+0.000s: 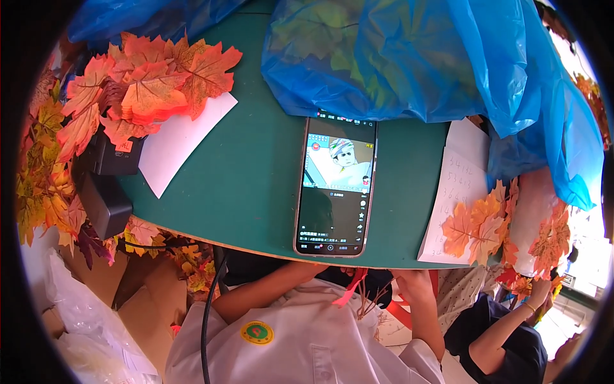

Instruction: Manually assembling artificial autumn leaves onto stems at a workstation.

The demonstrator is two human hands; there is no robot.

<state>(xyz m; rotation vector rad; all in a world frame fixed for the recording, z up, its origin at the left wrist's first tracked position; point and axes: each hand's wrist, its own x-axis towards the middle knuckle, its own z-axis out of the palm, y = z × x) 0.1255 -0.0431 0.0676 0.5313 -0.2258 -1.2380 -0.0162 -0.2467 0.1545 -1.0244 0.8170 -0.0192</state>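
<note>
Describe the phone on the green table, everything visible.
The phone is a slim slab with a pale metallic-looking rim and rounded corners, lying flat and face up on the green table, long axis running away from the person, its near end at the table's front edge. Its screen is lit: a cartoon-style picture fills the upper part, the lower part is dark, with small icons down the right side and along the bottom. Its far end meets or slips under the blue plastic bag. No hand touches it.
</note>
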